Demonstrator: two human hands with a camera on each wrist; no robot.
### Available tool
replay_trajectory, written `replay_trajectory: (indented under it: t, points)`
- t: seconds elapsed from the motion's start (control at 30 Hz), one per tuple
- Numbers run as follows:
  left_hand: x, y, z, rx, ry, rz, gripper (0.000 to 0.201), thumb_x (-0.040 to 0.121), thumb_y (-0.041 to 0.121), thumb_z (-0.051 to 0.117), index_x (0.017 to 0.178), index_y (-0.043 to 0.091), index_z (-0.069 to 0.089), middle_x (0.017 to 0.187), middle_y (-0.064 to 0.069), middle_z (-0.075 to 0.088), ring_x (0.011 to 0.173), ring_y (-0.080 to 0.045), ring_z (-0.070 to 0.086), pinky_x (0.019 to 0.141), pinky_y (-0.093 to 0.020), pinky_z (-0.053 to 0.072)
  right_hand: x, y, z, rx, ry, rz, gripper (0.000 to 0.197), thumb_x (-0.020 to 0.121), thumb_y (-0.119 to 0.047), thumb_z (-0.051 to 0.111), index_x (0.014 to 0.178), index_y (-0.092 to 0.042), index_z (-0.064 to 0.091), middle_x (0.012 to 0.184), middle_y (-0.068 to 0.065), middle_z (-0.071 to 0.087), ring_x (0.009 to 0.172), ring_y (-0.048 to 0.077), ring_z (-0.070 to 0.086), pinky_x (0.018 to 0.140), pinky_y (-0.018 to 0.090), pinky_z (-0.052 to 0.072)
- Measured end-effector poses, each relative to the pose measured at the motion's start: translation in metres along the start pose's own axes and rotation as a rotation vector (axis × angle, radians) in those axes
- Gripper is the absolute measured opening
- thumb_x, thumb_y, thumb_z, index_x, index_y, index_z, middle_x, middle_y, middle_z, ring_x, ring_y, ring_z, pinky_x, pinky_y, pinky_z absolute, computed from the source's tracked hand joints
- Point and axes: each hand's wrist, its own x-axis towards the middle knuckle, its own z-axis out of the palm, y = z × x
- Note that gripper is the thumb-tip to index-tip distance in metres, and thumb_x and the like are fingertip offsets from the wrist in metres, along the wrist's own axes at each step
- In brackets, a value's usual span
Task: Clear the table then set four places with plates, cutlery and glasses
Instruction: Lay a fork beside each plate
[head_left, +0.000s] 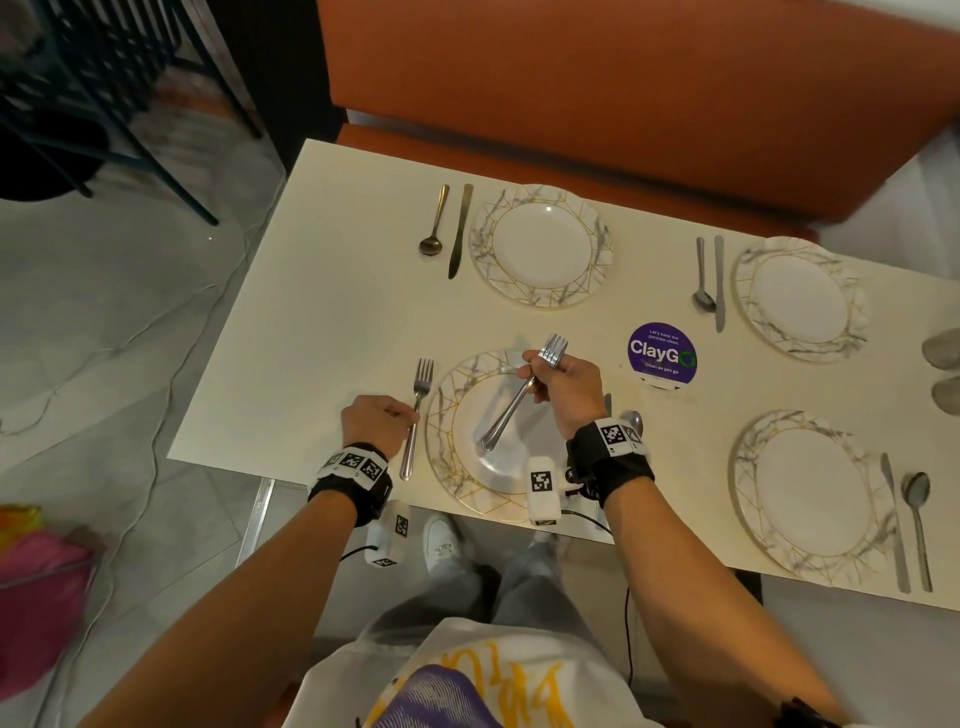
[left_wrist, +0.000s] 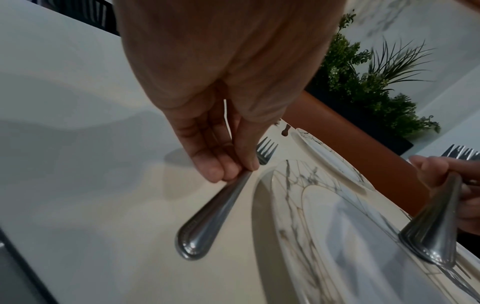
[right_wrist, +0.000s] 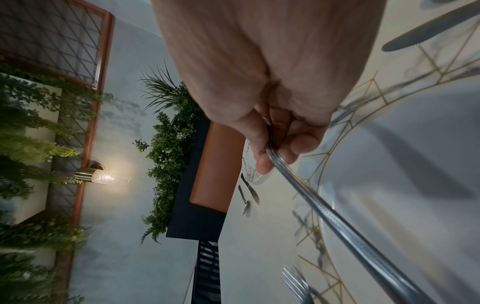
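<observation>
Four marbled plates stand on the cream table (head_left: 322, 291). The near-left plate (head_left: 452, 467) lies right in front of me. My left hand (head_left: 384, 421) pinches the stem of a fork (head_left: 415, 415) that lies on the table just left of that plate; the left wrist view shows fingertips (left_wrist: 233, 170) on its handle (left_wrist: 207, 222). Above the same plate my right hand (head_left: 563, 387) grips a bunch of forks (head_left: 519, 400), tines up, handles (right_wrist: 350, 230) slanting down over the plate (right_wrist: 402, 164). A knife and a spoon (head_left: 631, 420) lie partly hidden behind my right wrist.
The far-left plate (head_left: 540, 244) has a spoon (head_left: 434, 223) and knife (head_left: 460, 228) beside it, as do the far-right plate (head_left: 800, 299) and near-right plate (head_left: 810, 491). A purple ClayGo sign (head_left: 662, 351) stands mid-table. An orange bench (head_left: 623, 93) runs behind.
</observation>
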Motion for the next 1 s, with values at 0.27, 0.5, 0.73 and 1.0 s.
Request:
replay_trajectory:
  t: [0.27, 0.5, 0.73, 1.0]
  points:
    - [-0.004, 0.0, -0.004, 0.003, -0.012, -0.004, 0.015, 0.089, 0.011, 0.077, 0.077, 0.019, 0.081, 0.078, -0.002, 0.078, 0.072, -0.018, 0.073, 0.084, -0.029, 0.062, -0.003, 0.001, -0.003, 0.008, -0.001, -0.004, 0.013, 0.097, -0.008, 0.062, 0.099, -0.01, 0.075, 0.08, 0.008, 0.075, 0.067, 0.019, 0.056, 0.059, 0.028, 0.047]
    - [-0.001, 0.004, -0.014, 0.067, -0.023, -0.002, 0.017, 0.091, 0.025, 0.075, 0.078, 0.016, 0.082, 0.075, -0.003, 0.078, 0.079, -0.025, 0.076, 0.089, -0.037, 0.062, -0.003, 0.001, -0.01, -0.009, 0.003, 0.002, 0.015, 0.098, -0.008, 0.06, 0.097, -0.012, 0.075, 0.079, 0.006, 0.074, 0.064, 0.017, 0.056, 0.057, 0.026, 0.045]
    - [-0.011, 0.041, -0.006, 0.189, 0.131, 0.212, 0.016, 0.096, 0.036, 0.065, 0.094, 0.022, 0.073, 0.092, 0.003, 0.073, 0.091, -0.021, 0.069, 0.079, -0.029, 0.052, -0.007, 0.001, -0.029, -0.035, 0.06, -0.02, 0.015, 0.094, -0.009, 0.066, 0.097, -0.017, 0.078, 0.079, 0.007, 0.071, 0.066, 0.017, 0.058, 0.057, 0.027, 0.045]
    - [-0.046, 0.123, 0.069, 0.063, -0.152, 0.525, 0.009, 0.092, 0.03, 0.073, 0.095, 0.023, 0.077, 0.091, 0.01, 0.075, 0.08, 0.002, 0.064, 0.073, -0.008, 0.048, -0.013, -0.005, -0.07, 0.058, 0.053, -0.046, 0.012, 0.089, -0.015, 0.077, 0.098, -0.008, 0.079, 0.069, 0.01, 0.067, 0.052, 0.011, 0.055, 0.051, 0.024, 0.043]
